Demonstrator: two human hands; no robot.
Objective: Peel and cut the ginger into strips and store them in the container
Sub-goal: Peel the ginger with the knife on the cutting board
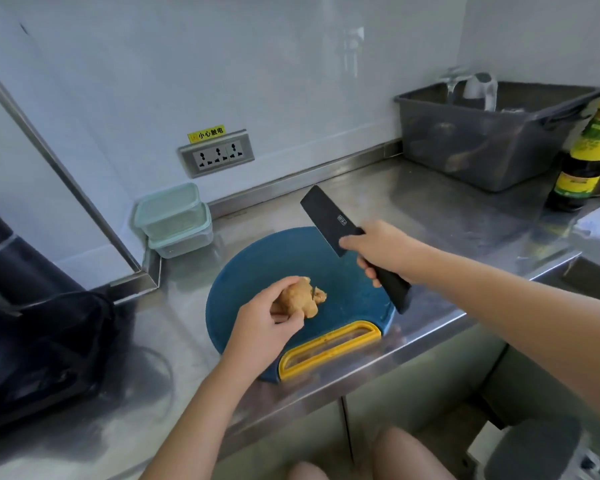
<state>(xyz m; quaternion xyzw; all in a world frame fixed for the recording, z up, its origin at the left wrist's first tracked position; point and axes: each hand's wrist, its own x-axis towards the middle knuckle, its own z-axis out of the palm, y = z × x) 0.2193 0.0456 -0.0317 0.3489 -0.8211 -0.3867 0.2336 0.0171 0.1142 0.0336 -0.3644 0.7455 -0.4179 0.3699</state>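
Left hand (269,322) grips ginger (300,299) (right hand (381,251) holds cleaver (333,223)).

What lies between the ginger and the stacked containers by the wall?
Nothing stands between the ginger and the stacked containers: just bare blue cutting board, then bare steel counter, in the head view.
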